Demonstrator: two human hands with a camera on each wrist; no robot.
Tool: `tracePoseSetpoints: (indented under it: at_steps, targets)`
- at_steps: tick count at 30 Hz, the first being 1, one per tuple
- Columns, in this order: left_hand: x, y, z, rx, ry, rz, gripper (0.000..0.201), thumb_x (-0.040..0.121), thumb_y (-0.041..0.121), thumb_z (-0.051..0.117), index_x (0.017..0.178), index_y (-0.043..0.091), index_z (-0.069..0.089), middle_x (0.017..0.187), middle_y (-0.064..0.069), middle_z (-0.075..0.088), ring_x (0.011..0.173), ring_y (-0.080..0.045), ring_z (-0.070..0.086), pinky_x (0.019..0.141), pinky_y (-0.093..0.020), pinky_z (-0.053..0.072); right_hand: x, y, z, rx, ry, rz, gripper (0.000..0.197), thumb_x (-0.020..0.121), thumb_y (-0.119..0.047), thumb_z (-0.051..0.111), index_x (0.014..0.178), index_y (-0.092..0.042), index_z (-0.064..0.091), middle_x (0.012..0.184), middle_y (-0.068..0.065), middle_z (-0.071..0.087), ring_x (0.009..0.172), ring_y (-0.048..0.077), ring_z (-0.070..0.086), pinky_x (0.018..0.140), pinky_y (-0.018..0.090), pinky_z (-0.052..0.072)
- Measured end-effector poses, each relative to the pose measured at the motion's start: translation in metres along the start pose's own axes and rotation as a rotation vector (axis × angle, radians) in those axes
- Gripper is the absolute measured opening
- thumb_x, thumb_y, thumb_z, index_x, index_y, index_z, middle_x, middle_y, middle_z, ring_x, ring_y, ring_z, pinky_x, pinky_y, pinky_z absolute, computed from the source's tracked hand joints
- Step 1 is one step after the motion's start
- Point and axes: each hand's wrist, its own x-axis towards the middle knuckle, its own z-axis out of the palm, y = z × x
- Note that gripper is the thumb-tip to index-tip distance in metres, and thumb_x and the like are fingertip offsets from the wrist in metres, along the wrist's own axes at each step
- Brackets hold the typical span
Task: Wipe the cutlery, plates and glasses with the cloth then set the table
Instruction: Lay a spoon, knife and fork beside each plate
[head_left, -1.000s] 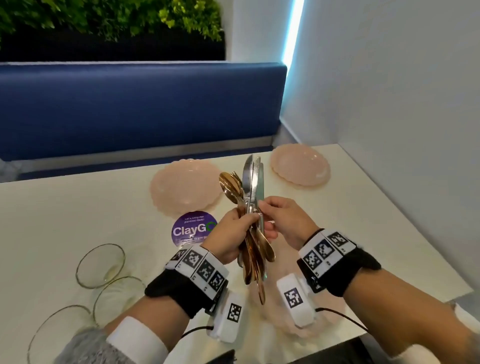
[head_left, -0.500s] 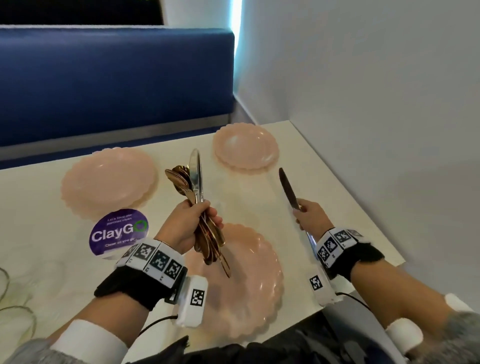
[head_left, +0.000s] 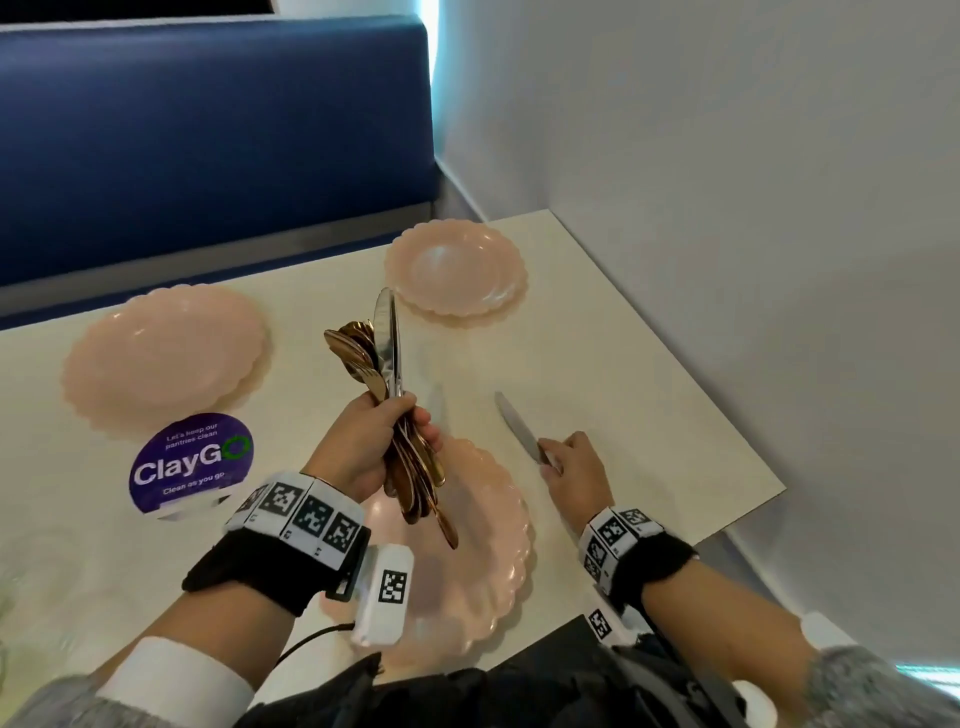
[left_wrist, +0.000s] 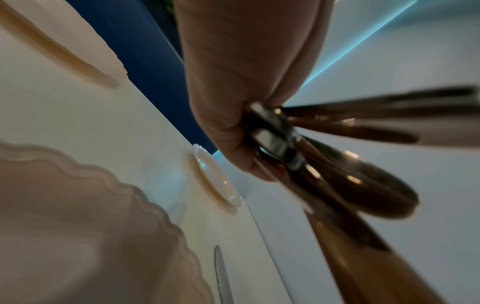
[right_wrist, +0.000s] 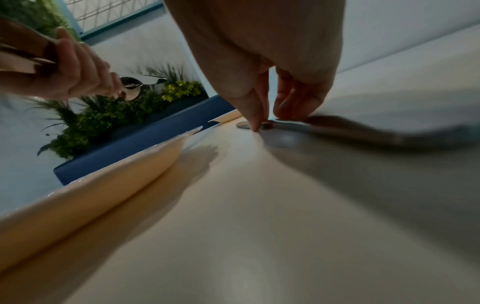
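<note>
My left hand (head_left: 374, 436) grips a bundle of cutlery (head_left: 387, 353), gold spoons and forks with silver knives, held upright over the near pink plate (head_left: 488, 551). The handles (left_wrist: 337, 164) fan out below the fist. My right hand (head_left: 571, 467) pinches the handle of a single silver knife (head_left: 514, 423), which lies low on the table just right of that plate, blade pointing away. In the right wrist view, thumb and fingertips (right_wrist: 255, 121) sit on either side of the knife (right_wrist: 337, 127), which rests on the tabletop. No cloth is in view.
Two more pink scalloped plates stand at the far right (head_left: 454, 273) and far left (head_left: 161, 358). A purple ClayGo sticker (head_left: 189, 462) lies left of my left wrist. A white wall runs along the table's right edge (head_left: 727, 415); a blue bench back (head_left: 208, 130) lies beyond.
My right hand pulled one knife from the bundle, swung it right and lowered it from mid-air to the table beside the near plate. The left hand keeps holding the rest.
</note>
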Motion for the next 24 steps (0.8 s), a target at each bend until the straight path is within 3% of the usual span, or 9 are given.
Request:
tracePoseSetpoints:
  at_steps: [4,6,10,12,15,16,18,20,24]
  targets:
    - [-0.001,-0.005,0.0,-0.033,0.016,-0.012,0.018,0.099,0.011,0.042,0.084,0.003,0.047,0.061,-0.009,0.055,0.044,-0.015,0.061,0.047,-0.027,0.055,-0.005,0.002,0.002,-0.023,-0.018,-0.05,0.016,0.09,-0.005,0.051,0.08,-0.017,0.054,0.084,0.001,0.041,0.073,0.021,0.048,0.058,0.019,0.035]
    - [-0.003,-0.007,0.001,-0.021,0.004,-0.034,0.022,0.099,0.013,0.041,0.081,0.002,0.049,0.056,-0.009,0.056,0.044,-0.016,0.061,0.047,-0.027,0.055,-0.005,0.001,0.004,-0.012,-0.028,-0.071,0.017,0.089,-0.004,0.051,0.08,-0.017,0.055,0.083,0.001,0.041,0.072,0.02,0.045,0.055,0.014,0.03]
    - [-0.008,-0.009,-0.001,0.005,-0.039,-0.052,0.028,0.099,0.015,0.042,0.083,-0.005,0.055,0.05,-0.01,0.062,0.045,-0.018,0.064,0.046,-0.025,0.055,-0.009,-0.003,0.008,0.007,-0.023,-0.062,0.014,0.09,-0.004,0.051,0.093,-0.01,0.063,0.079,-0.003,0.039,0.073,0.019,0.047,0.057,0.017,0.032]
    - [-0.01,-0.009,-0.003,-0.02,-0.07,-0.059,0.027,0.098,0.014,0.045,0.095,-0.01,0.056,0.054,-0.012,0.065,0.048,-0.019,0.065,0.047,-0.025,0.055,-0.009,-0.005,0.004,-0.029,-0.039,-0.058,0.015,0.091,-0.009,0.052,0.1,-0.011,0.064,0.082,-0.004,0.042,0.08,0.021,0.05,0.062,0.019,0.037]
    - [-0.014,-0.009,-0.009,-0.078,-0.094,-0.047,0.029,0.097,0.012,0.047,0.115,-0.01,0.051,0.067,-0.015,0.07,0.055,-0.02,0.069,0.05,-0.028,0.057,-0.007,-0.021,-0.01,-0.108,0.01,-0.082,0.033,0.093,-0.016,0.052,0.125,-0.013,0.058,0.11,0.009,0.055,0.105,0.027,0.051,0.088,0.033,0.044]
    - [-0.016,-0.009,-0.012,-0.09,-0.1,-0.044,0.028,0.097,0.011,0.047,0.116,-0.009,0.05,0.072,-0.016,0.07,0.058,-0.021,0.07,0.051,-0.029,0.058,-0.007,-0.031,-0.015,-0.082,0.065,-0.117,0.034,0.093,-0.016,0.052,0.125,-0.012,0.059,0.111,0.01,0.056,0.106,0.027,0.051,0.09,0.034,0.043]
    - [-0.02,-0.01,-0.016,-0.1,-0.12,-0.049,0.028,0.097,0.012,0.047,0.116,-0.009,0.05,0.085,-0.019,0.069,0.062,-0.021,0.072,0.052,-0.029,0.058,-0.009,-0.059,-0.026,0.001,0.17,-0.233,0.026,0.092,-0.015,0.055,0.116,-0.009,0.065,0.101,0.009,0.058,0.094,0.021,0.053,0.082,0.026,0.04]
    - [-0.023,-0.011,-0.021,-0.12,-0.132,-0.062,0.023,0.097,0.012,0.046,0.109,-0.006,0.052,0.091,-0.02,0.067,0.067,-0.022,0.073,0.055,-0.032,0.059,-0.019,-0.093,-0.035,0.111,0.167,-0.328,0.018,0.091,-0.015,0.059,0.104,-0.009,0.069,0.09,0.002,0.057,0.076,0.009,0.052,0.073,0.018,0.038]
    - [-0.031,-0.012,-0.03,-0.159,-0.18,-0.046,0.013,0.097,0.008,0.043,0.093,0.004,0.054,0.083,-0.012,0.068,0.065,-0.018,0.071,0.055,-0.03,0.058,-0.047,-0.143,-0.025,0.171,-0.121,-0.354,0.019,0.091,-0.022,0.06,0.104,-0.014,0.069,0.075,-0.009,0.058,0.066,-0.002,0.051,0.07,0.015,0.038]
